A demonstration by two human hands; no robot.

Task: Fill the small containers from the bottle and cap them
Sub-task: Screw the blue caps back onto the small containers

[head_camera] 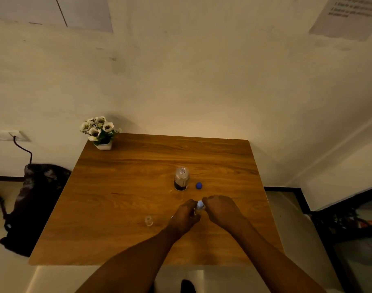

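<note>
A clear plastic bottle [181, 179] stands uncapped in the middle of the wooden table [121, 187], with a little dark liquid at its bottom. Its blue cap [199, 185] lies just to its right. Nearer to me, my left hand [185, 216] grips the body of a small container [199, 210]. My right hand [220, 209] has its fingers on that container's pale blue cap [200, 204]. Most of the container is hidden between my hands. A second small clear container [149, 220] stands uncapped to the left of my left hand.
A small white pot of white flowers [100, 133] sits at the table's far left corner. A dark bag [36, 199] leans by the wall to the left of the table, below a wall socket with a cable.
</note>
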